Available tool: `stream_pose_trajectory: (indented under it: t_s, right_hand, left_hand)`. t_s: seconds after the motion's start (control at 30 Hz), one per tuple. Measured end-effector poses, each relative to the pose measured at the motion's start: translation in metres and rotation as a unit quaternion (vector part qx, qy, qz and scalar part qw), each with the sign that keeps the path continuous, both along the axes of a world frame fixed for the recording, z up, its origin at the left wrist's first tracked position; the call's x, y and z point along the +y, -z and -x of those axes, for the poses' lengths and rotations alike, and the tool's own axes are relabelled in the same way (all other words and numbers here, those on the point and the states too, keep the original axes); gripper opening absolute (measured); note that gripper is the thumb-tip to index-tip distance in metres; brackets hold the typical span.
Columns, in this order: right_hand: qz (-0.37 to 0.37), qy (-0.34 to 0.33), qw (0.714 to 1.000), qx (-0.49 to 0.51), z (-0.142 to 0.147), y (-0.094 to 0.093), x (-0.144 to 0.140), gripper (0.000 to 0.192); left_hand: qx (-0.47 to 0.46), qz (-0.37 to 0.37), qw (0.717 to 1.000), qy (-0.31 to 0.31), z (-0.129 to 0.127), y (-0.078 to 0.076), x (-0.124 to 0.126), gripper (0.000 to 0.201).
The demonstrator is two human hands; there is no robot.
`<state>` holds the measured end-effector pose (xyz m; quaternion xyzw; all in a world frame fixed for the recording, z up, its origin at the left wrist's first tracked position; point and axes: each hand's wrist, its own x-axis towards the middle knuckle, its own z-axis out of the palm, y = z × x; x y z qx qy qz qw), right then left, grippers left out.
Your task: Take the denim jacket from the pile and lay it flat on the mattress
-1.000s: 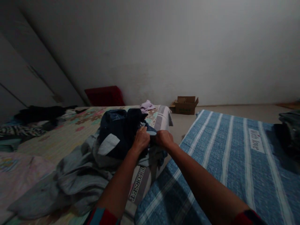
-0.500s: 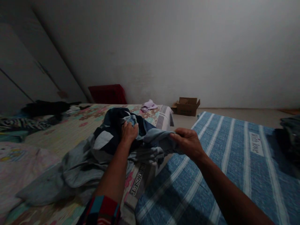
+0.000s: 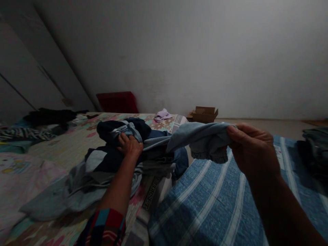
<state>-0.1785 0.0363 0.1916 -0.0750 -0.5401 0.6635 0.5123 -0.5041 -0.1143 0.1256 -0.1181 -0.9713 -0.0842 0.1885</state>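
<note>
Light blue denim trousers (image 3: 197, 135) stretch between my two hands, with a gathered, elastic-looking edge hanging by the right one. My right hand (image 3: 252, 147) pinches their end between thumb and fingers, raised above the blue striped cover. On the bed, my left hand (image 3: 130, 145) is closed over a light blue, waistband-like part on top of the heap. Under and around it lie dark navy clothes (image 3: 109, 130) and a grey garment (image 3: 69, 201) spread to the left. The left fingertips are partly sunk in cloth.
A floral sheet (image 3: 64, 152) covers the left bed; a blue striped cover (image 3: 202, 205) lies at right. A folded clothes stack (image 3: 316, 147) sits far right. Beyond are a lilac cloth (image 3: 162, 115), a cardboard box (image 3: 203, 115), a red case (image 3: 118, 102) and dark clothes (image 3: 51, 118).
My right hand has pulled the light blue trousers rightward and up, drawing them out longer from the heap. My left hand has shifted slightly left, with the dark clothes under it.
</note>
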Motion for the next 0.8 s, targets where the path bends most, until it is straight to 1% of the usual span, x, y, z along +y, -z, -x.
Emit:
stream_pose_trajectory:
  t_s: [0.07,0.17,0.23,0.3,0.37,0.4,0.43,0.47,0.5,0.53,0.57,0.6,0.63,0.67,0.73,0.8]
  right_hand:
    - [0.006,-0.001,1.000,-0.020,-0.006,0.011,0.007,0.010]
    - [0.015,-0.005,0.997,-0.071,-0.015,0.032,0.025,0.015]
    - [0.016,-0.034,0.991,-0.128,-0.021,0.045,0.037,0.021]
    - [0.005,-0.113,0.974,-0.198,-0.025,0.054,0.042,0.029]
    - [-0.013,-0.232,0.939,-0.254,-0.026,0.061,0.035,0.034]
    - [-0.022,-0.298,0.913,-0.278,-0.024,0.064,0.026,0.035]
    - [-0.033,-0.367,0.880,-0.299,-0.021,0.068,0.015,0.034]
    - [-0.048,-0.436,0.836,-0.329,-0.016,0.072,0.001,0.032]
    - [-0.063,-0.490,0.793,-0.356,-0.010,0.078,-0.014,0.031]
    - [-0.078,-0.530,0.755,-0.377,-0.003,0.084,-0.030,0.031]
    - [-0.094,-0.546,0.736,-0.389,0.005,0.091,-0.047,0.029]
    - [-0.112,-0.546,0.735,-0.386,0.014,0.098,-0.063,0.028]
    - [-0.128,-0.537,0.743,-0.379,0.023,0.105,-0.078,0.027]
    - [-0.136,-0.534,0.745,-0.377,0.032,0.111,-0.092,0.028]
    - [-0.151,-0.537,0.744,-0.368,0.048,0.119,-0.118,0.025]
    - [-0.174,-0.531,0.746,-0.360,0.061,0.124,-0.141,0.019]
  left_hand:
    - [0.006,-0.019,1.000,-0.008,0.002,0.000,0.001,0.054]
    - [0.038,-0.060,0.997,-0.016,0.003,0.001,-0.002,0.053]
    - [0.056,-0.083,0.995,-0.019,0.005,0.002,-0.005,0.055]
    - [0.065,-0.100,0.993,-0.022,0.009,0.004,-0.008,0.057]
    - [0.066,-0.113,0.991,-0.027,0.014,0.006,-0.009,0.059]
    - [0.065,-0.118,0.990,-0.030,0.017,0.007,-0.010,0.060]
    - [0.064,-0.121,0.990,-0.032,0.020,0.007,-0.010,0.061]
    - [0.063,-0.124,0.990,-0.034,0.022,0.007,-0.009,0.061]
    - [0.062,-0.125,0.990,-0.037,0.025,0.007,-0.009,0.061]
    - [0.060,-0.126,0.989,-0.040,0.026,0.007,-0.008,0.061]
    - [0.059,-0.127,0.989,-0.044,0.027,0.008,-0.008,0.061]
    - [0.061,-0.128,0.989,-0.045,0.027,0.008,-0.007,0.061]
    - [0.069,-0.127,0.989,-0.042,0.026,0.009,-0.006,0.060]
    - [0.083,-0.123,0.988,-0.031,0.024,0.010,-0.006,0.058]
    - [0.127,-0.100,0.987,0.018,0.016,0.013,-0.005,0.049]
    - [0.167,-0.059,0.980,0.094,0.005,0.013,-0.002,0.038]
